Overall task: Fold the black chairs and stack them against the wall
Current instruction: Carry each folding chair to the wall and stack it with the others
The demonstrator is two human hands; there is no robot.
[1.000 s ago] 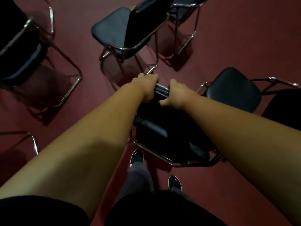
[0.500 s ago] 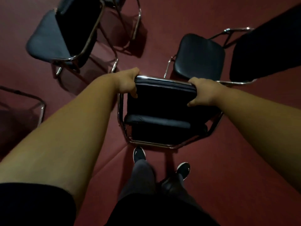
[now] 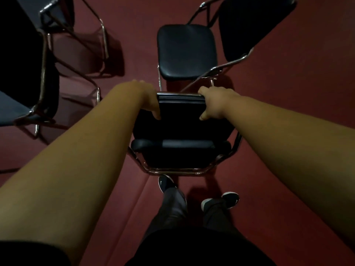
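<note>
Upright black chair point(image 3: 180, 127), top edge running left-right; left hand point(image 3: 150, 101), right hand point(image 3: 215, 104) clamped on its ends.

No words can be read; only a white swoosh point(image 3: 161, 182) marks one black shoe point(image 3: 166, 184).

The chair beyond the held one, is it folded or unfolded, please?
Unfolded: its seat lies flat, spread away from its backrest.

Black padded chair point(image 3: 182, 120) with chrome frame, dark red carpet point(image 3: 288, 93), black shoes point(image 3: 165, 182) with white marks, grey trousers point(image 3: 174, 204)
</note>
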